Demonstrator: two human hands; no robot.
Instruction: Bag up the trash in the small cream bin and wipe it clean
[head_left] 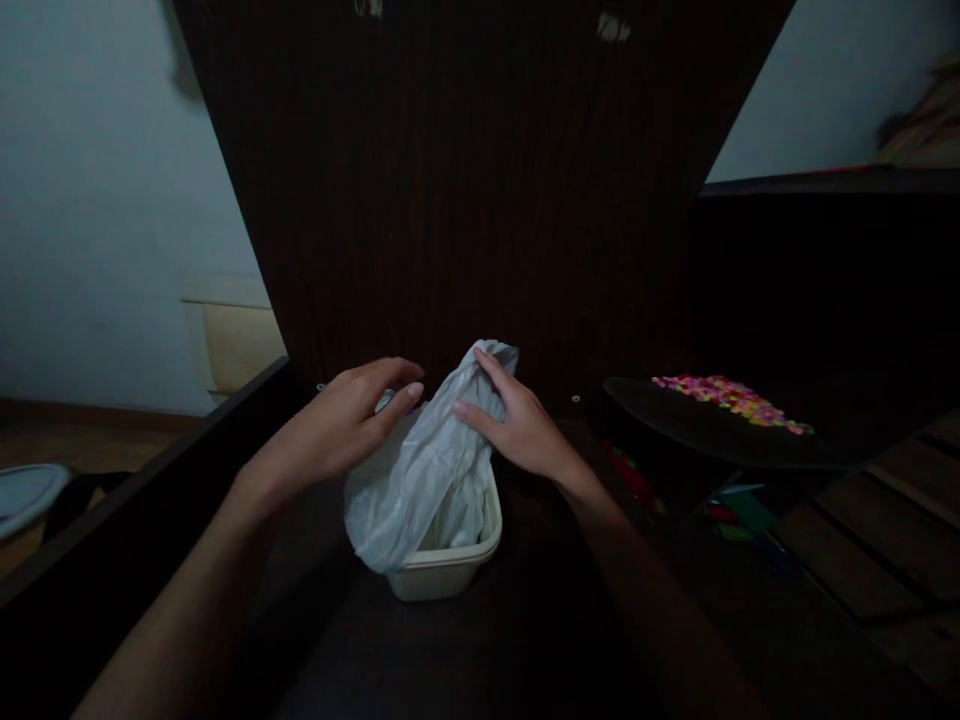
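Note:
A crumpled, whitish plastic bag (442, 460) hangs over and into a cream-coloured tub (442, 578) on the dark surface in front of me. My right hand (517, 415) grips the upper part of the bag, thumb on its near side and fingers higher up. To the left of the bag, my left hand (345, 420) is raised with its thumb and fingers apart and nothing visible between them. Behind the left fingertips a small pale item (385, 400) shows only in part. The bag hides most of the tub's inside.
A tall dark wooden panel (480, 200) rises behind the tub. Along the left runs a low dark board (150, 470). To the right, pink and yellow beads or flowers (735, 400) lie on a dark curved shelf (675, 425), near wooden slats (862, 550).

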